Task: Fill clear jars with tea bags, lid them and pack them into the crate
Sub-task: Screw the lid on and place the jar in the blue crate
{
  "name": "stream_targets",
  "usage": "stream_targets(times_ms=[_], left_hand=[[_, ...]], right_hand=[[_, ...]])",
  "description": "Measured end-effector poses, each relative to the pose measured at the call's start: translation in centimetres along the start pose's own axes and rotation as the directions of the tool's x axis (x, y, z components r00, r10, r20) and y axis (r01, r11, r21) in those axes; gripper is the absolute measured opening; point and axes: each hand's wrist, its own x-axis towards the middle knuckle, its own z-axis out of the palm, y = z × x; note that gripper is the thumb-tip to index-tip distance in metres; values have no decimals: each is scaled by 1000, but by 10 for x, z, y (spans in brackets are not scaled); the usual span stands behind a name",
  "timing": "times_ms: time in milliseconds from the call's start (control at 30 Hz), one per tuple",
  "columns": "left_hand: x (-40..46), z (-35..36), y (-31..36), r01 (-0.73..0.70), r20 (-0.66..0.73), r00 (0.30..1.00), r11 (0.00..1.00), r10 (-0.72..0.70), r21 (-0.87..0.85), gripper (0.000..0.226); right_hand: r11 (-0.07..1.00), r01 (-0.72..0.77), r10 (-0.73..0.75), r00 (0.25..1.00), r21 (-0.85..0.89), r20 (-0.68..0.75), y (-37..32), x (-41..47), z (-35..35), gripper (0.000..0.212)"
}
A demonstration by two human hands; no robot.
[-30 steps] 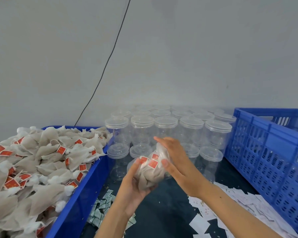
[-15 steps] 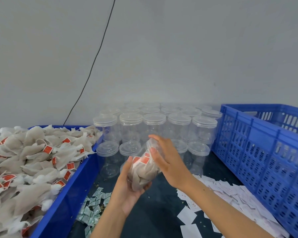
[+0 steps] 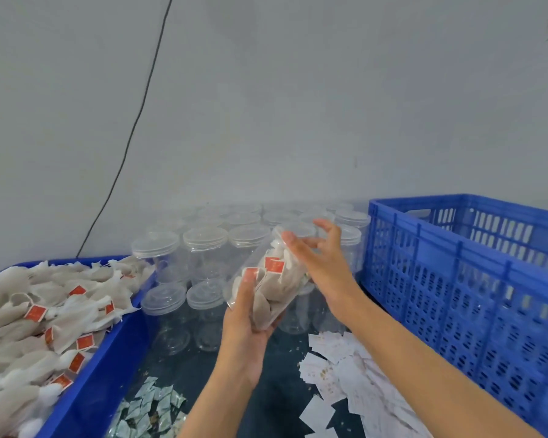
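My left hand (image 3: 244, 330) grips a clear jar (image 3: 272, 298) from below, tilted with its mouth up and to the right. The jar is stuffed with tea bags with red tags and has no lid on it. My right hand (image 3: 323, 267) is at the jar's mouth, its thumb against the top tea bags and its fingers spread and lifted, holding nothing. Rows of empty lidded clear jars (image 3: 204, 248) stand just behind. The blue slatted crate (image 3: 456, 279) stands at the right; its inside is hidden from here.
A blue bin (image 3: 108, 358) at the left is heaped with loose tea bags (image 3: 29, 311). White paper slips (image 3: 345, 374) lie on the dark table by the crate, small foil sachets (image 3: 149, 409) near the front. A black cable (image 3: 133, 131) runs down the wall.
My right hand's palm pressed on the jar's mouth before; now its fingers have lifted and spread. Both hands with the jar have shifted toward the crate.
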Motion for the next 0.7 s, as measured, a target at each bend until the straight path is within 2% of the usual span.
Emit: stream_targets(times_ms=[100, 167, 233, 300, 367, 433, 533, 633, 700], left_hand=[[14, 39, 6, 41, 91, 995, 999, -38, -33, 62], [25, 69, 10, 74, 113, 990, 995, -81, 65, 70], [40, 100, 12, 57, 16, 998, 976, -61, 212, 71], [57, 133, 12, -52, -36, 997, 962, 64, 268, 50], [76, 169, 11, -260, 54, 964, 892, 259, 370, 29], [103, 205, 8, -422, 180, 906, 791, 382, 444, 25], [146, 248, 3, -503, 373, 859, 715, 351, 486, 46], [187, 270, -12, -560, 549, 804, 600, 227, 572, 74], [211, 275, -24, -595, 631, 767, 499, 118, 630, 81]], right_hand=[[999, -25, 26, 999, 26, -26, -30, 10, -38, 118], [1000, -16, 15, 999, -18, -38, -49, 21, -68, 113], [999, 5, -8, 998, -52, -62, -64, 39, -98, 101], [992, 36, -47, 995, -123, -84, -77, 58, -128, 93], [977, 57, -83, 989, -203, -121, -88, 79, -157, 90], [965, 61, -111, 976, -257, -187, -95, 102, -187, 86], [938, 37, -137, 953, -346, -270, -97, 136, -228, 85], [884, -15, -149, 938, -466, -313, -83, 166, -255, 84], [832, -67, -138, 937, -551, -322, -65, 184, -267, 84]])
